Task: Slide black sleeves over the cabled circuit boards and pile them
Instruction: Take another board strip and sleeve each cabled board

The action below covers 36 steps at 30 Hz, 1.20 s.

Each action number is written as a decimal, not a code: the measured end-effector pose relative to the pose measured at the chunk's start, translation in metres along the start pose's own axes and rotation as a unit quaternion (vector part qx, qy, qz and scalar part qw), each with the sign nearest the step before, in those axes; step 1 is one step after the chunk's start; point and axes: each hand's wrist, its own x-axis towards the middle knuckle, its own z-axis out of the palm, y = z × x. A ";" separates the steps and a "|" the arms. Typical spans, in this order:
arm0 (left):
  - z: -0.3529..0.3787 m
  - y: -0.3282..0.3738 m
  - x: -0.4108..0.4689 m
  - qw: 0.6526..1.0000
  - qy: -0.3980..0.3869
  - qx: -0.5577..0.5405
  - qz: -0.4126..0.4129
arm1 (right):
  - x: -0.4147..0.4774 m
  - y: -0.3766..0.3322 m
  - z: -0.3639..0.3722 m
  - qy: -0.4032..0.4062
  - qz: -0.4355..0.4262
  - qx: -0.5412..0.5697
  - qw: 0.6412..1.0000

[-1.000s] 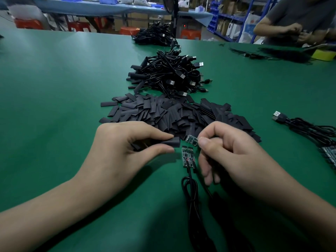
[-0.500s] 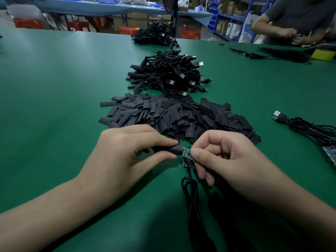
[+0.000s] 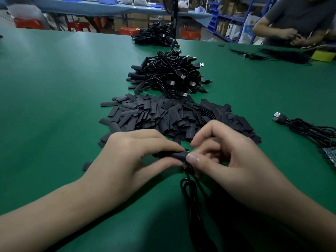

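The black sleeve (image 3: 174, 155) pinched in my left fingers (image 3: 163, 143) now covers nearly all the circuit board (image 3: 186, 151) my right fingers (image 3: 194, 158) grip, almost pile-ready.

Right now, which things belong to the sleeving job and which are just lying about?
Job: left hand, right hand, held sleeve, cabled board, loose sleeve heap, sleeved cable pile, unsleeved cable at right.
Lying about: yellow block, red stools, far cable heap.

Left hand (image 3: 131, 157) and right hand (image 3: 232, 160) pinch one black sleeve (image 3: 174, 155) beside the sleeve heap (image 3: 163, 115).
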 end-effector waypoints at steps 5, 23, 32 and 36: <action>0.002 -0.007 0.001 0.999 0.030 -0.030 -0.014 | 0.000 -0.006 -0.007 0.071 -0.130 -0.188 0.971; 0.004 -0.006 0.001 0.995 0.093 -0.040 -0.009 | -0.002 -0.009 -0.001 0.050 -0.052 -0.055 0.996; 0.009 -0.001 -0.001 0.987 0.129 -0.055 -0.078 | -0.004 -0.014 0.013 0.106 -0.055 -0.092 0.989; 0.009 0.004 -0.001 0.977 0.159 -0.102 -0.100 | -0.005 -0.016 0.016 0.137 -0.081 -0.104 0.982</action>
